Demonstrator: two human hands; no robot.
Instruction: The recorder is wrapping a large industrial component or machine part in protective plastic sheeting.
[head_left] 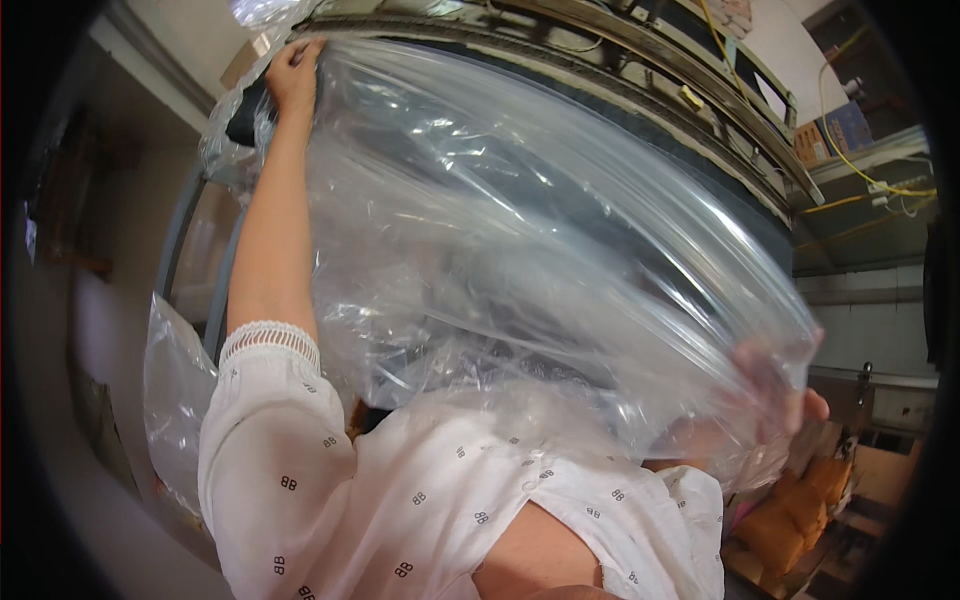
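White patterned blouse (400, 510), lace-cuffed at the sleeve, fills the lower foreground, nearest the lens. Above it a large clear plastic bag (520, 250) is stretched wide across the middle of the view — from upper left to lower right — in front of a dark machine frame (640, 90). Left hand (293, 75), arm raised, is clenched on the bag's upper left edge. Right hand (785, 385), seen partly through the film, grasps the bag's lower right edge, fingers curled over it. More crumpled clear plastic (175, 390) hangs at lower left beside the sleeve — yellow cables (850, 160) run along the upper right, orange cushions (795, 515) lie at lower right.
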